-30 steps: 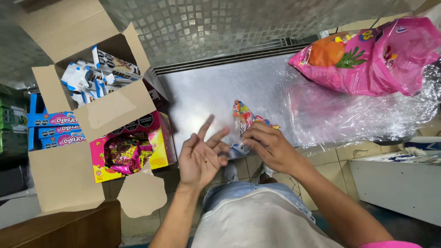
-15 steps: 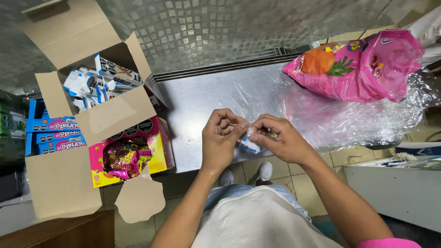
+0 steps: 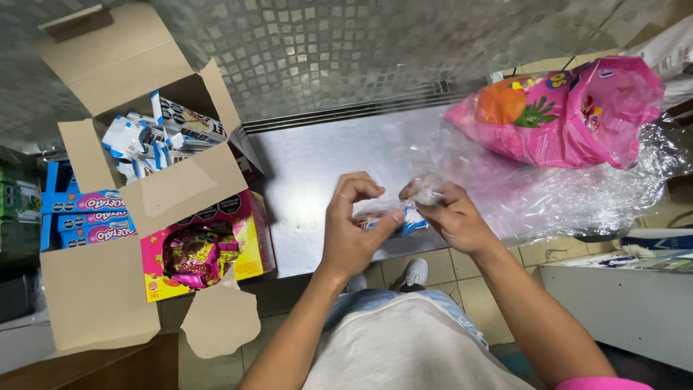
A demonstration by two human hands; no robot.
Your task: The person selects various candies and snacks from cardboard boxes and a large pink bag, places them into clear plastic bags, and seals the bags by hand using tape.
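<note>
Both my hands meet over the front edge of the steel counter [image 3: 317, 166]. My left hand [image 3: 354, 235] pinches one end of a small clear-wrapped candy packet [image 3: 404, 217], and my right hand [image 3: 447, 213] grips its other end, with crumpled clear film bunched above the fingers. The packet shows blue and red through the wrap and is mostly hidden by my fingers.
A big pink snack bag [image 3: 570, 112] lies on clear plastic film [image 3: 577, 195] at the counter's right. To the left stand an open cardboard box [image 3: 166, 137] of white-and-blue packets, a yellow-pink display box [image 3: 198, 253] of sweets, and blue cartons [image 3: 79, 213].
A second ago my left hand was open, palm up, beside the packet held by my right hand. Both hands have since closed on the packet and hold it between them.
</note>
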